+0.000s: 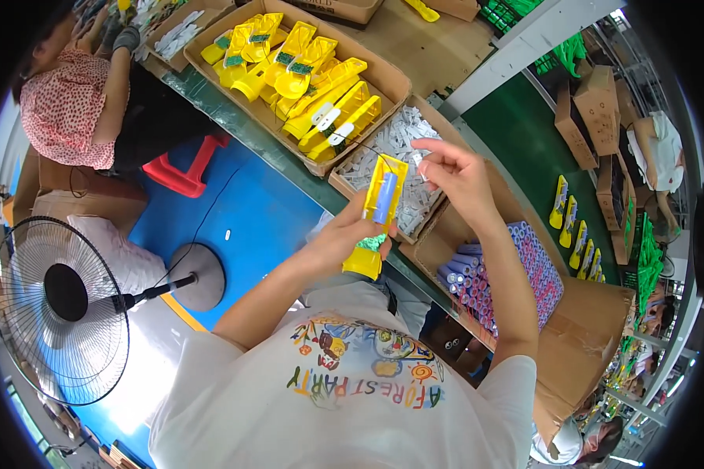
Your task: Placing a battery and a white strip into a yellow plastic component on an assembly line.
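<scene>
My left hand [338,241] is closed around a yellow plastic housing [364,264], an open half-shell with a wider lower end. Inside it lie a purple cylindrical battery [384,197] and, below that, a small green circuit board [372,242]. A thin dark wire rises from the shell's top end. My right hand [463,178] is just right of the shell, thumb and forefinger pinching a small white piece [418,159]. Beneath it sits a shallow carton of small white plastic pieces [403,131]. Fingers partly cover both held things.
A carton [405,78] of yellow housings stands at upper left, beside the white pieces. Purple batteries [536,273] fill a carton on my right. Yellow housings [577,234] line a green conveyor [508,133]. A co-worker [74,109], red stool [188,168] and fan [66,293] are left.
</scene>
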`<state>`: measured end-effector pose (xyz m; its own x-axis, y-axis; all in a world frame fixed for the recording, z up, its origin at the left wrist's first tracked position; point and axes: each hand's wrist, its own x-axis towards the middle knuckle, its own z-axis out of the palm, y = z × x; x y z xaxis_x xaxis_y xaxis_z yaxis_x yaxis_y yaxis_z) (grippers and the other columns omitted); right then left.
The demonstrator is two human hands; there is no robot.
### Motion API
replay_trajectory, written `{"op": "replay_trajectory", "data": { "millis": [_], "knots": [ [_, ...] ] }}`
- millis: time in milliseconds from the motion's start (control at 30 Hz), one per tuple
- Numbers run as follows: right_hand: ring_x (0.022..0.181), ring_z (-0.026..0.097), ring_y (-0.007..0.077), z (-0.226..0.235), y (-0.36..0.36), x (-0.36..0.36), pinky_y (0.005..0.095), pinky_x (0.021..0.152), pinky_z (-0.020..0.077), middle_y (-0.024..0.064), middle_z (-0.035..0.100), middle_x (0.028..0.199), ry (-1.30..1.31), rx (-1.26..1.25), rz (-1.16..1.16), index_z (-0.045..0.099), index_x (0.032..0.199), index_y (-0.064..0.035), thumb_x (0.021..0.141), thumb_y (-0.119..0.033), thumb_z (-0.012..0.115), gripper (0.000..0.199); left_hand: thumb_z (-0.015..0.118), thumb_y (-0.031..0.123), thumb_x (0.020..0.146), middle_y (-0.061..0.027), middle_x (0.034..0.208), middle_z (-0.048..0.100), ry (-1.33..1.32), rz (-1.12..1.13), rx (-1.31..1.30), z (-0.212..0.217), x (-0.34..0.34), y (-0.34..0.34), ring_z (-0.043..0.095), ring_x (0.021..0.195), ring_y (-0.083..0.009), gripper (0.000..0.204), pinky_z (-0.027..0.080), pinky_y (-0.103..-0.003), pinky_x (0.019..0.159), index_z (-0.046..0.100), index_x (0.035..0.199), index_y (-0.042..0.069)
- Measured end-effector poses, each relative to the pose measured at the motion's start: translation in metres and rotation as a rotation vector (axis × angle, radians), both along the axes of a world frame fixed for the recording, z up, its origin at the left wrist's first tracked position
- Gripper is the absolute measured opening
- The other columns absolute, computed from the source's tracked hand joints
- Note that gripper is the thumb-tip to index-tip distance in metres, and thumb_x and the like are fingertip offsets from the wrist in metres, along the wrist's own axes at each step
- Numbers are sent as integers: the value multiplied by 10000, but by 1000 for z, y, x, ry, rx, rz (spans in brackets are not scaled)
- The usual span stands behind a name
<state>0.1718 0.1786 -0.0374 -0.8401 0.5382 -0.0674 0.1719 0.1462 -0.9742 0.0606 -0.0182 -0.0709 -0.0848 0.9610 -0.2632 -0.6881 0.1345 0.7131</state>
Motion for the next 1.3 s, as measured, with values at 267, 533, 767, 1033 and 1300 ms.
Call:
{"op": "replay_trajectory", "data": {
  "millis": [267,533,767,1033,1300],
  "knots": [
    [584,549,33,9,-16,3,176,528,437,10,646,723,-45,172,-179,664,821,-5,839,-129,738,145,436,279,989,-86,941,560,76,-59,66,2,6,13,580,715,-159,346,485,-308,656,344,1257,80],
    [739,566,44,14,-2,15,181,614,451,8,627,857,10,47,-61,647,952,-16,910,-110,635,104,432,340,1019,-88,950,568,335,-103,135,3,9,29,591,792,-135,383,490,-300,722,345,1259,55],
    [998,640,280,-38,324,183,360,847,501,139,654,1127,-238,897,-698,603,1202,-29,962,-146,509,283,652,172,845,-147,1017,647,1514,856,-84,55,-154,95,642,766,-254,200,499,-342,774,633,960,9],
    [1049,578,349,-95,335,210,433,910,440,140,643,1080,-630,1399,-583,643,1106,-119,921,-219,545,233,713,202,778,-144,993,584,2254,467,-353,25,-190,103,584,944,-335,394,463,-446,852,528,1095,58],
    [957,632,267,24,-28,43,314,797,514,157,618,1097,240,979,223,600,1163,-15,795,-86,682,384,587,43,890,-82,1091,553,-60,245,73,33,-14,63,600,973,-199,434,536,-375,786,374,1263,103]
  ]
}}
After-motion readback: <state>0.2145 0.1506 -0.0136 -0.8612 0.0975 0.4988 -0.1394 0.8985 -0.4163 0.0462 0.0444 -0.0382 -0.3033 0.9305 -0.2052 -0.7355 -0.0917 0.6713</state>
